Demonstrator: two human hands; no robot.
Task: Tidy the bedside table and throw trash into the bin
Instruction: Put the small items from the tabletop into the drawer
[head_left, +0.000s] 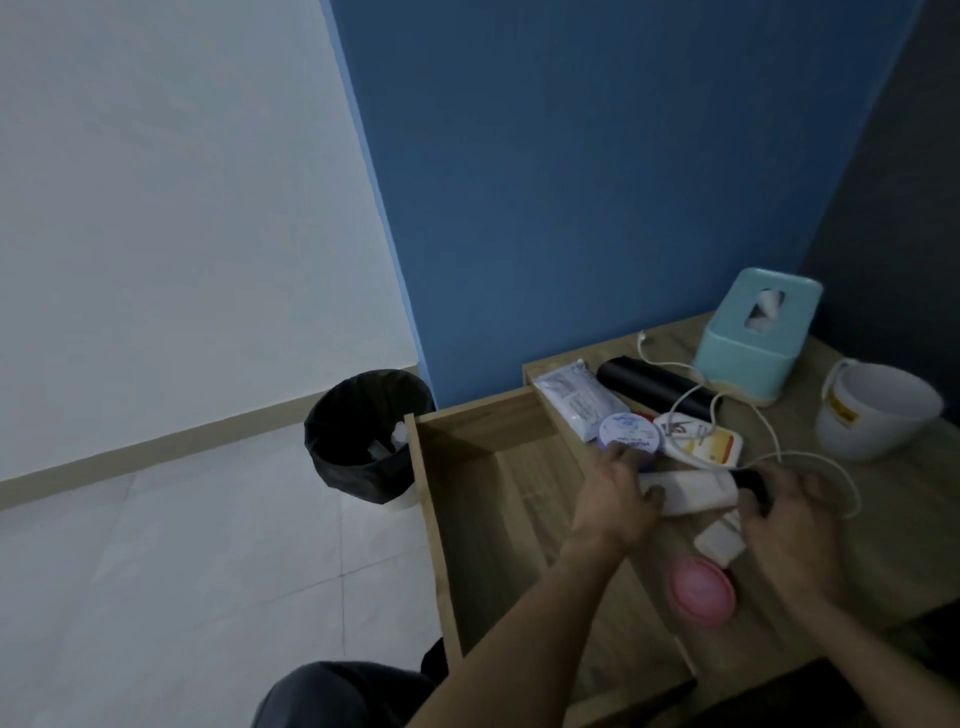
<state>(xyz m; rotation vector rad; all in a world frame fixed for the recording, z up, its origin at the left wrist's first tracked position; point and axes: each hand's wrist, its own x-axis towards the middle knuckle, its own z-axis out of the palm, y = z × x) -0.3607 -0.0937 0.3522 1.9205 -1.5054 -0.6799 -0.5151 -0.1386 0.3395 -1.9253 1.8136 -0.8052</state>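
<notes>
Bedside tabletop (893, 499), sorting step. Left hand (613, 499) grips one end of a white tube (696, 493) lying at the front edge. Right hand (789, 530), blurred, appears to curl round the tube's black-capped end. The next move probably calls for lifting it free of the charging cable (831, 462) into the pulled-out drawer (431, 499). The black-lined bin (317, 431) on the floor holds pale scraps. The tissue box (753, 338) shows a tissue at its slot.

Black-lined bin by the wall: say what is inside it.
White crumpled trash lies inside the round black-lined bin; the wooden drawer corner covers its right side.
</notes>
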